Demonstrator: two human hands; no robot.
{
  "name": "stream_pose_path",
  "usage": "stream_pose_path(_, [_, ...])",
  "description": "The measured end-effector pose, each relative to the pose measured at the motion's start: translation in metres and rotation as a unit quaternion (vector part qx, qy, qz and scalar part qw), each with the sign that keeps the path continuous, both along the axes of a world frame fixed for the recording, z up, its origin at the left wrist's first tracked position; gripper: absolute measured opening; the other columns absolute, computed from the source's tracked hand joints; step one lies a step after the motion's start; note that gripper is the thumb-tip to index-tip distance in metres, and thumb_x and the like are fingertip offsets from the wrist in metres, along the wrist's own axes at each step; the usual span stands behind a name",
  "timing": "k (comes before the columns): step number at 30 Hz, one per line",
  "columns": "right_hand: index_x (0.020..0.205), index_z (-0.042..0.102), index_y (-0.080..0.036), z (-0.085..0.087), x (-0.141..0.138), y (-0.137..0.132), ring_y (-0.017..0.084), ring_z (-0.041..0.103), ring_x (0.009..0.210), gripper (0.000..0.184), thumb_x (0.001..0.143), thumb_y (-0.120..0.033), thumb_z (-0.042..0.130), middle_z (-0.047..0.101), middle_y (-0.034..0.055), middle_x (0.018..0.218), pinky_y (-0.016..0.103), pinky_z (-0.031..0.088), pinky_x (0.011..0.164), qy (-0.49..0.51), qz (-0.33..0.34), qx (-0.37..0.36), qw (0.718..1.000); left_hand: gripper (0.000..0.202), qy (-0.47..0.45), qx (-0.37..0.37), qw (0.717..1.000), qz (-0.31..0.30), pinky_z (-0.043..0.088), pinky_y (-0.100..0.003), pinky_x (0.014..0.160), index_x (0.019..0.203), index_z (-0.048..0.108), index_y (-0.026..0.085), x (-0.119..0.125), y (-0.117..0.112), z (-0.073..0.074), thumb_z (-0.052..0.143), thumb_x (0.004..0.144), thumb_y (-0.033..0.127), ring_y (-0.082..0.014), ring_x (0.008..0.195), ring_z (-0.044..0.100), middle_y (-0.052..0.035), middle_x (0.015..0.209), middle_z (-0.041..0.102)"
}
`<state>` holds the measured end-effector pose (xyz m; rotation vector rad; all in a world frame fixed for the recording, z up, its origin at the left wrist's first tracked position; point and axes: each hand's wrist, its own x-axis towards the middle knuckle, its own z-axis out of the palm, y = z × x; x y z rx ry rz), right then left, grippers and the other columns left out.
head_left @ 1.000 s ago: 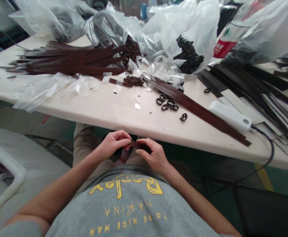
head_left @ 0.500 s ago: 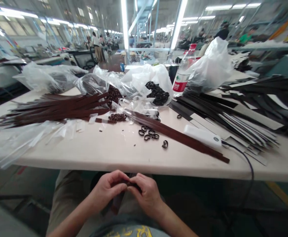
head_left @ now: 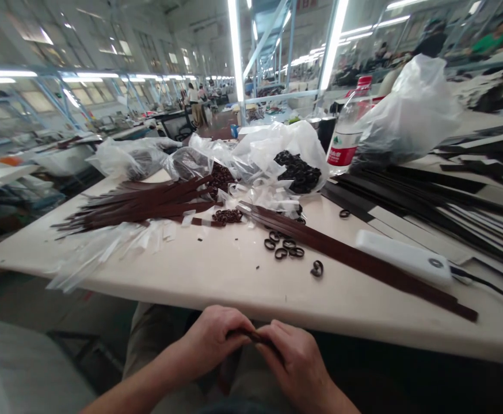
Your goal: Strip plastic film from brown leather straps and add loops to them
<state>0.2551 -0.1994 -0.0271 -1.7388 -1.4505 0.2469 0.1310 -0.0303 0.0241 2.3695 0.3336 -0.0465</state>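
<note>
Below the near table edge, my left hand (head_left: 210, 342) and my right hand (head_left: 297, 362) meet over my lap. Both pinch one end of a dark brown strap (head_left: 251, 334); its other end hangs down between my knees. On the white table (head_left: 199, 270) just ahead lie several loose dark rings (head_left: 282, 247) and one ring apart (head_left: 316, 268). A bundle of brown straps (head_left: 355, 261) runs diagonally right of them. A larger pile of brown straps (head_left: 143, 204) lies at the left.
Clear plastic bags (head_left: 294, 155) hold more rings at the table's back. A white device (head_left: 404, 259) with a cable lies right, beside black strips (head_left: 441, 195). A bottle (head_left: 349, 132) stands behind. Plastic scraps (head_left: 105, 250) litter the left. People work far back.
My head has lifted, so the view swings up from my lap to the table and hall. My hands stay together on the strap's end, fingers working closer over it.
</note>
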Motion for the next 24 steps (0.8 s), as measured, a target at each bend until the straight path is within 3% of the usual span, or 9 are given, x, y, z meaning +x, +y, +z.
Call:
stream_pose_path(4, [0.093, 0.064, -0.02, 0.006, 0.001, 0.003, 0.017, 0.063, 0.066, 0.016, 0.096, -0.025, 0.05, 0.066, 0.003, 0.076, 0.027, 0.041, 0.06, -0.02, 0.002, -0.003, 1.0, 0.012, -0.018, 0.019, 1.0, -0.009, 0.051, -0.027, 0.075, 0.09, 0.078, 0.025, 0.003, 0.005, -0.003, 0.069, 0.082, 0.023, -0.0193, 0.076, 0.071, -0.003, 0.082, 0.078])
stream_pose_path(9, [0.083, 0.061, -0.021, 0.011, 0.006, 0.007, 0.015, 0.062, 0.061, 0.02, 0.096, -0.022, 0.047, 0.064, 0.0004, 0.069, 0.026, 0.039, 0.056, 0.033, 0.031, -0.029, 0.999, 0.012, 0.001, -0.003, 1.0, -0.031, 0.051, -0.027, 0.074, 0.089, 0.078, 0.025, 0.012, 0.009, 0.003, 0.069, 0.082, 0.027, -0.0198, 0.077, 0.071, -0.0031, 0.082, 0.078])
stream_pose_path(13, [0.084, 0.062, -0.022, 0.01, 0.015, 0.008, 0.016, 0.063, 0.062, 0.021, 0.098, -0.025, 0.047, 0.065, 0.0009, 0.07, 0.026, 0.042, 0.058, 0.053, 0.012, -0.02, 0.998, 0.019, 0.011, -0.125, 0.989, -0.073, 0.052, -0.025, 0.071, 0.095, 0.077, 0.021, 0.032, 0.033, 0.012, 0.07, 0.08, 0.031, -0.018, 0.074, 0.07, -0.0041, 0.082, 0.078])
stream_pose_path(15, [0.089, 0.064, -0.022, 0.008, 0.019, 0.007, 0.017, 0.065, 0.065, 0.019, 0.098, -0.027, 0.048, 0.068, 0.0018, 0.074, 0.027, 0.046, 0.062, 0.058, -0.009, -0.013, 0.998, 0.022, -0.033, -0.153, 0.988, -0.016, 0.052, -0.025, 0.068, 0.094, 0.076, 0.019, 0.05, 0.058, 0.013, 0.068, 0.082, 0.035, -0.0169, 0.071, 0.068, -0.0051, 0.081, 0.077])
stream_pose_path(17, [0.092, 0.065, -0.023, 0.005, 0.023, 0.004, 0.018, 0.067, 0.068, 0.018, 0.098, -0.028, 0.049, 0.071, 0.0025, 0.078, 0.028, 0.048, 0.065, 0.062, -0.023, -0.012, 0.998, 0.022, -0.107, -0.075, 0.987, 0.091, 0.051, -0.026, 0.067, 0.089, 0.075, 0.017, 0.074, 0.089, 0.011, 0.064, 0.084, 0.035, -0.0167, 0.069, 0.065, -0.0057, 0.08, 0.075])
stream_pose_path(19, [0.092, 0.065, -0.023, 0.003, 0.025, 0.0, 0.018, 0.068, 0.069, 0.017, 0.097, -0.028, 0.05, 0.071, 0.0022, 0.079, 0.028, 0.05, 0.065, 0.068, -0.028, -0.014, 0.997, 0.019, -0.147, 0.057, 0.974, 0.163, 0.05, -0.028, 0.07, 0.089, 0.075, 0.018, 0.1, 0.122, 0.009, 0.062, 0.085, 0.032, -0.017, 0.072, 0.064, -0.0056, 0.085, 0.074])
stream_pose_path(22, [0.09, 0.066, -0.023, 0.001, 0.026, -0.005, 0.017, 0.068, 0.067, 0.018, 0.097, -0.028, 0.05, 0.07, 0.0012, 0.076, 0.027, 0.051, 0.062, 0.078, -0.032, -0.02, 0.996, 0.017, -0.117, 0.217, 0.953, 0.179, 0.049, -0.03, 0.084, 0.096, 0.076, 0.021, 0.135, 0.161, 0.005, 0.064, 0.084, 0.024, -0.02, 0.089, 0.065, -0.007, 0.1, 0.072])
stream_pose_path(24, [0.09, 0.066, -0.023, 0.0, 0.025, -0.007, 0.018, 0.068, 0.066, 0.019, 0.097, -0.029, 0.049, 0.071, 0.0014, 0.076, 0.027, 0.052, 0.062, 0.08, -0.039, -0.019, 0.996, 0.016, -0.085, 0.253, 0.947, 0.18, 0.047, -0.032, 0.089, 0.092, 0.077, 0.021, 0.151, 0.177, 0.001, 0.067, 0.079, 0.019, -0.0234, 0.096, 0.065, -0.0085, 0.101, 0.072])
